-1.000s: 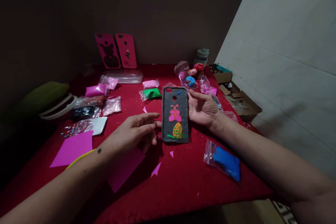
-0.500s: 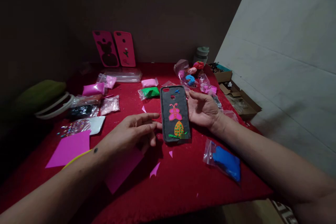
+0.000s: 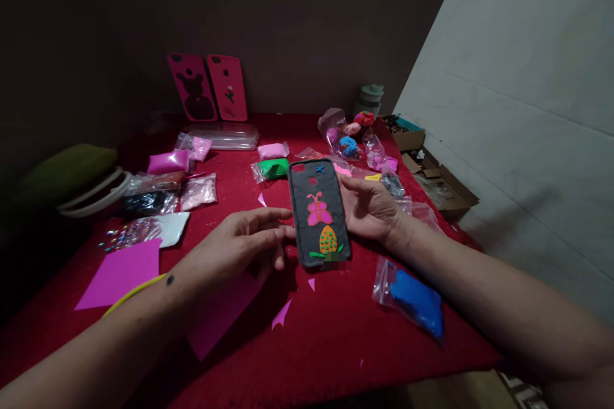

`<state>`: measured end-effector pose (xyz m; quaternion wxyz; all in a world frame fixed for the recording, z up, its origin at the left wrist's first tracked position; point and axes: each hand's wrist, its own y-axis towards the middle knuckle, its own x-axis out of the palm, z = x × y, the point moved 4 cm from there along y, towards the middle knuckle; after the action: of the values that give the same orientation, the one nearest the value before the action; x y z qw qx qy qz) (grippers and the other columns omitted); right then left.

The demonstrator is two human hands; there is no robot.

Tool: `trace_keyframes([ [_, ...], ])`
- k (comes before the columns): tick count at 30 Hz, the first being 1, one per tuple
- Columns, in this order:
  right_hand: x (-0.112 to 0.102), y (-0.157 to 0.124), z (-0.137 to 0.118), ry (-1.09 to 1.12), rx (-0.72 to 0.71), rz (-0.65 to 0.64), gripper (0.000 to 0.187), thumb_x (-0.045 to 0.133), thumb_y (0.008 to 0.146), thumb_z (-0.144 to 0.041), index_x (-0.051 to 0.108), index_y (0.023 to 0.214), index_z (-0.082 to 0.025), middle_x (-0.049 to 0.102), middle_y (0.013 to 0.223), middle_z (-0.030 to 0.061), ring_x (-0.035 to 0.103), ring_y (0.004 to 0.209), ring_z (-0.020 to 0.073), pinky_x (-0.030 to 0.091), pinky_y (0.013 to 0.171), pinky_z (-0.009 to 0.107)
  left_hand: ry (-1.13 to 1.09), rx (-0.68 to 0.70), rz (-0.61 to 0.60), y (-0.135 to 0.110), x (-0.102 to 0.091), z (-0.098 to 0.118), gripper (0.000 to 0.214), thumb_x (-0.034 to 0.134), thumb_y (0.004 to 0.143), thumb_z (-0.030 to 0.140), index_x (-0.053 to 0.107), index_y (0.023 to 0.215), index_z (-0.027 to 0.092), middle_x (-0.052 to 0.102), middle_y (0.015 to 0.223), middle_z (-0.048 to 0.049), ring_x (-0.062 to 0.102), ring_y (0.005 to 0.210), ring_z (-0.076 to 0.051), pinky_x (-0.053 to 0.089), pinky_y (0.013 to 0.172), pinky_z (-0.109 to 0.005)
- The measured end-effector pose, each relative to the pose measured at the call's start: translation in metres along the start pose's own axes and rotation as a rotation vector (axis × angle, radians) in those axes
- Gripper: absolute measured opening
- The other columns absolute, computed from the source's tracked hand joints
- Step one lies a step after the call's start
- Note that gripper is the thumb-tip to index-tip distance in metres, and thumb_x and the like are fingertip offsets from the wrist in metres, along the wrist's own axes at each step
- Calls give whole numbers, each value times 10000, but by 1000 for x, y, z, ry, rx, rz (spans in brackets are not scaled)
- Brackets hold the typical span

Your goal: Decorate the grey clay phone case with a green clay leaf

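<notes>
A dark grey phone case (image 3: 306,209) is propped up facing me, leaning back a little. It carries a pink butterfly (image 3: 318,211), an orange oval with green dots (image 3: 328,240), green leaf shapes and a small blue cross; a blurred patch covers part of its lower edge. My right hand (image 3: 371,208) holds the case from behind at its right side, its thumb along the edge and its other fingers mostly hidden. At the left edge, my left hand (image 3: 249,239) has its fingers stretched out, the tips at or just behind the case.
Pink paper (image 3: 122,275) and scraps (image 3: 281,315) lie on the red cloth (image 3: 330,345). Around them are bags of blue clay (image 3: 416,300), green clay (image 3: 273,169) and beads (image 3: 129,234). Two pink cases (image 3: 229,89) stand at the back; boxes (image 3: 441,188) sit right of the table.
The phone case has come slightly nearer and lower, with its top a bit further left. My right hand has moved slightly with it. My left hand stays almost still.
</notes>
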<state>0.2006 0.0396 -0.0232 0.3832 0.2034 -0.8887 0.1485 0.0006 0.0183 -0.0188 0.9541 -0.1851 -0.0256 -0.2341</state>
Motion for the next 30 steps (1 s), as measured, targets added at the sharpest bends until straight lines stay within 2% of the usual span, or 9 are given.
trace_keyframes([
  [3,-2,0,3,8,49,-13,435,746,766,-310,659,1166,-163,790,1024,80,715,979,240,422,1117,472,17,23,15,0,0,1,395,750,805,252,625,1162,138,730,999,-105,624,526,-110,419,384,-194],
  [7,-3,0,4,13,94,4,411,729,768,-295,654,1145,-149,787,1001,83,718,969,229,446,1093,444,46,47,75,0,-2,1,463,826,718,304,619,1107,160,735,966,-90,599,498,-107,417,371,-195],
  [13,-3,1,5,14,77,29,381,745,774,-289,658,1127,-175,785,990,57,707,975,216,459,1075,417,65,116,121,0,-1,3,439,832,734,393,659,1078,180,659,724,8,491,454,-57,368,385,-149],
  [18,-2,0,6,-11,70,20,396,754,783,-326,681,1133,-155,783,1006,69,704,947,218,454,1077,423,196,160,220,-16,2,25,337,793,767,355,693,1053,207,683,749,5,560,554,-94,444,465,-176],
  [21,-1,-1,6,-8,53,5,420,751,785,-327,686,1162,-154,782,1061,74,701,993,221,464,1070,411,380,172,175,-28,14,47,194,738,773,332,726,920,208,681,690,12,529,524,-86,423,463,-170],
  [23,0,-1,5,-9,44,-16,435,749,790,-335,685,1180,-154,779,1094,77,696,1030,223,470,1066,403,542,215,110,-31,23,60,140,695,763,330,728,811,203,650,627,19,499,500,-89,398,442,-179],
  [25,0,0,5,-15,37,-32,427,761,773,-332,692,1158,-160,779,1082,69,696,1018,222,475,1065,404,695,290,92,-30,29,67,138,654,760,327,705,733,202,658,626,12,537,536,-109,427,479,-198],
  [27,0,1,5,-23,33,-26,402,770,755,-319,700,1120,-165,781,1048,57,698,985,217,471,1078,414,868,370,145,-26,27,69,156,611,773,328,691,718,206,675,649,2,575,580,-129,443,520,-221],
  [30,0,1,6,-25,37,1,366,750,772,-334,702,1094,-167,781,1048,60,700,994,222,441,1120,439,1097,498,304,-30,15,74,194,560,818,334,685,729,215,672,652,6,559,561,-127,416,534,-242],
])
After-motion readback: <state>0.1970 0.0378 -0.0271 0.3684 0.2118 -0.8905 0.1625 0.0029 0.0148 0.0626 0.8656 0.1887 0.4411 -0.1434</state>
